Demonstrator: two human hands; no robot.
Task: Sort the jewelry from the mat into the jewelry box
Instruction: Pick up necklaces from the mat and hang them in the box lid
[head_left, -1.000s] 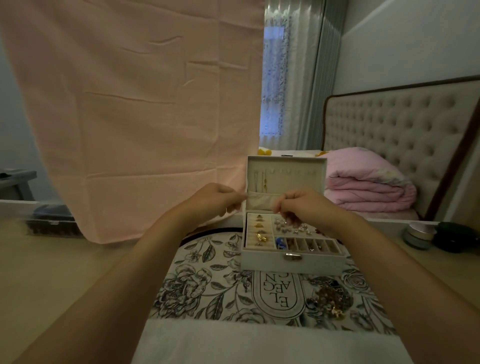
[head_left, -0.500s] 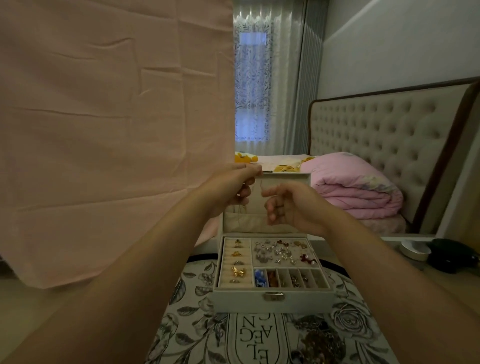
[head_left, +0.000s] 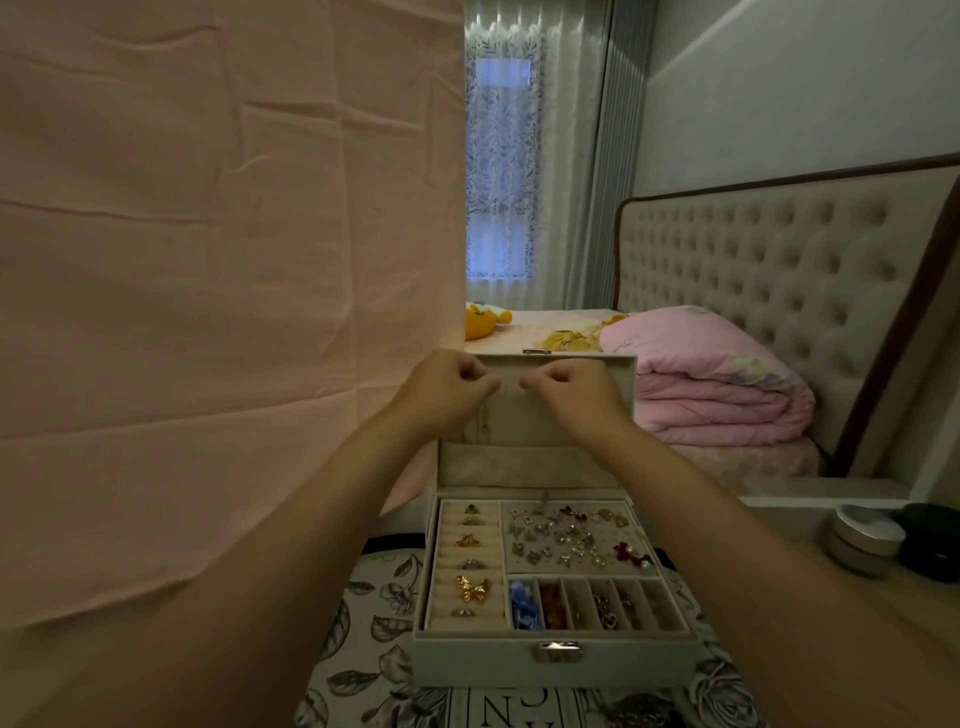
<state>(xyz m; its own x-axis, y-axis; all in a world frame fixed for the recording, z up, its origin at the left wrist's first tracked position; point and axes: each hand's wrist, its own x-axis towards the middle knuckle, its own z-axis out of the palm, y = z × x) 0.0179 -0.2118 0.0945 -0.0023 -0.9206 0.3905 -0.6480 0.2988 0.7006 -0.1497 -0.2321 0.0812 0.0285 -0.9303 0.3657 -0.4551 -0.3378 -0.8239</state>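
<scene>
Left hand (head_left: 448, 387) and right hand (head_left: 570, 387) have drawn together at the jewelry box lid (head_left: 563, 422); fingers (head_left: 487, 385) pinch a thin necklace (head_left: 484, 425), likely hooking it

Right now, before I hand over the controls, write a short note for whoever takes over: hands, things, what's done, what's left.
Left hand: raised at the open lid, pinches a thin necklace; its gold pendant hangs against the lid's lining.
Right hand: fingers pinched beside it; I cannot tell whether it holds the chain's other end.
Jewelry box: stands open on the mat.
Done: rings in the left rolls, earrings in the big tray, some small slots filled.
Left: hang the necklace in the lid; a heap at the picture's bottom edge, seemingly more jewelry, lies on the mat.
</scene>
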